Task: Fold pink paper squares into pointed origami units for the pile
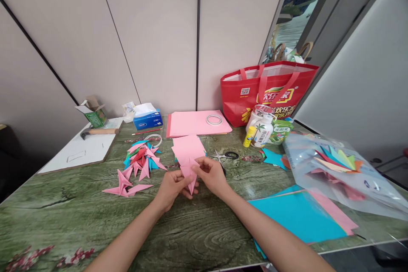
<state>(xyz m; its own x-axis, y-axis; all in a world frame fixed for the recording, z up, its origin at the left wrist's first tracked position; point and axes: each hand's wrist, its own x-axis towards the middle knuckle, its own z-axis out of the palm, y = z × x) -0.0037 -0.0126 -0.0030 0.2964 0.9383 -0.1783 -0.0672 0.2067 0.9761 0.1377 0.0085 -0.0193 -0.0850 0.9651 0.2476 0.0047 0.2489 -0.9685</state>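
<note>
Between my hands is a pink piece of folded paper (190,174), its pointed end toward me. My left hand (174,187) pinches it from the left, some fingers passing behind it. From the right, my right hand (211,175) pinches its upper right edge with thumb and finger. Just beyond lies a stack of pink paper squares (189,146). To the left are a pile of folded paper pieces (142,157) in pink, red and blue, and a few pink folded pieces (123,186) nearer me. Scissors (225,156) with black handles lie right of the stack.
At the back are pink sheets (194,123) with a tape roll (213,120), a blue tissue box (148,120) and a red bag (270,87). A glue stick (249,136) and white bottle (262,132) stand right. Blue sheets (296,216), a plastic bag (366,182), and a hammer (98,131) also lie around.
</note>
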